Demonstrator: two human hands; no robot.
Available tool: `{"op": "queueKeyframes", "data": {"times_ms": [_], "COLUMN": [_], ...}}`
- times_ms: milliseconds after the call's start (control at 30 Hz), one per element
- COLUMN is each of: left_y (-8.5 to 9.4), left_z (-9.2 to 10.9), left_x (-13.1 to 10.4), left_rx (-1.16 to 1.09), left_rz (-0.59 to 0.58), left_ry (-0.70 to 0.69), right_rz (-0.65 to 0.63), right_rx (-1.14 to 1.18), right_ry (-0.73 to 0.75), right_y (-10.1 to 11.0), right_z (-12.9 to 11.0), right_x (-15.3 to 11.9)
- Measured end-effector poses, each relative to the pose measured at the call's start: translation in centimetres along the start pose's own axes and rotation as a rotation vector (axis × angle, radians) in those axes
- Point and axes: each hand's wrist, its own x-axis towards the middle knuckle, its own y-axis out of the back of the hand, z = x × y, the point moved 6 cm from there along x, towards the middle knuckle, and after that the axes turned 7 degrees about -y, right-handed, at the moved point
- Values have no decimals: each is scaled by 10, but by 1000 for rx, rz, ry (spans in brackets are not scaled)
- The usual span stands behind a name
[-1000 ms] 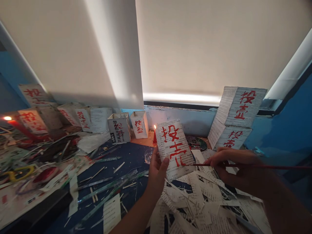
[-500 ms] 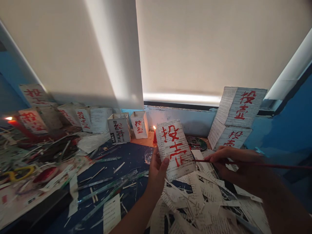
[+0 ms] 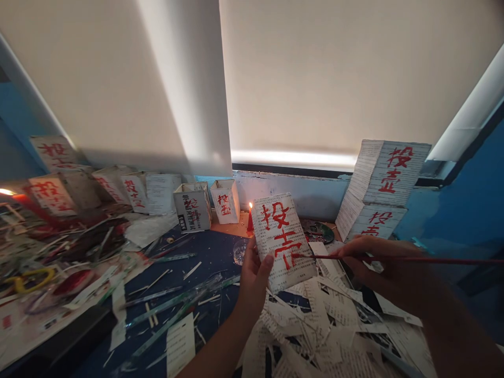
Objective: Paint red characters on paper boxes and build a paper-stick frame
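Observation:
My left hand [image 3: 255, 270] grips a paper-covered box [image 3: 281, 278] by its lower left edge, thumb across the front. Printed text covers its face, with large red brushed characters on top. In my right hand [image 3: 370, 260] is a thin red paintbrush [image 3: 425, 259], pinched near its front end and held almost level. The brush tip meets the box's face at the lower red character. A lit red candle [image 3: 250, 220] stands just behind the box's left edge, and a small clear glass dish [image 3: 239, 253] sits beside my left hand.
Similar lettered boxes stand stacked at right [image 3: 394, 173] and in a row at left [image 3: 192, 207]. Printed paper strips [image 3: 323, 325] litter the front. Yellow-handled scissors [image 3: 31, 281], a red paint dish [image 3: 73, 282] and another lit candle [image 3: 31, 205] lie to the left.
The brush has shifted slightly, its rear end rising, and the short red stroke at the lower right of the bottom character looks changed. My left hand and the box stay put.

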Motion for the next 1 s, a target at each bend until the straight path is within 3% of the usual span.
{"op": "queueKeyframes", "data": {"times_ms": [267, 533, 667, 867, 1000], "left_y": [2, 0, 1, 1, 0], "left_z": [-4, -2, -3, -4, -2], "left_x": [0, -1, 0, 0, -1], "left_rx": [9, -11, -8, 8, 26], "left_rz": [-1, -10, -5, -29, -29], "left_ry": [3, -1, -3, 10, 19], "right_rz": [-75, -15, -89, -38, -87], "right_rx": [-4, -13, 23, 115, 162], "right_ry": [19, 21, 43, 43, 103], "right_y": [-3, -1, -5, 1, -5], "right_z": [-1, 1, 0, -1, -9], "right_x": [1, 1, 0, -1, -1]}}
